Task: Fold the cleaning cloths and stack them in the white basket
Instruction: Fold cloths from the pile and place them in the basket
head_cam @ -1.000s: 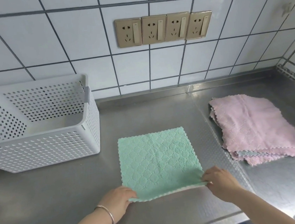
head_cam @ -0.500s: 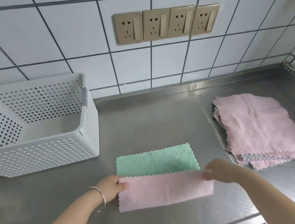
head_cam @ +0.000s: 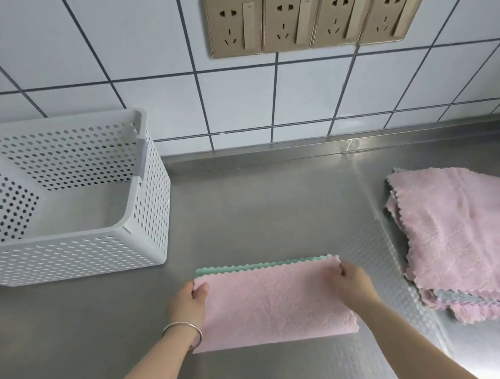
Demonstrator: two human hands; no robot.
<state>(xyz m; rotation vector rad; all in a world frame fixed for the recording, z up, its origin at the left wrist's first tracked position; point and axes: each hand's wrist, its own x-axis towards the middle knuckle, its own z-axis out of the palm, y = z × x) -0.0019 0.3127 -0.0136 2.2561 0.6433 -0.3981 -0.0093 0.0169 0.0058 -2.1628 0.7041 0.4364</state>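
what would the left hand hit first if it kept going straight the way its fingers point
Probably nothing soon: beyond the folded cloth that the left hand pinches lies bare steel counter, then the tiled wall. The white basket sits left of that line.

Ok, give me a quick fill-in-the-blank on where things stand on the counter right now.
1. The cloth under both hands is folded in ____.
2. The left hand and right hand each pinch a far ____ of that cloth.
3. The white basket holds ____ cloths so far.
4. The pile of unfolded cloths lies to the ____ of the folded one.

Missing words: half; corner; no; right
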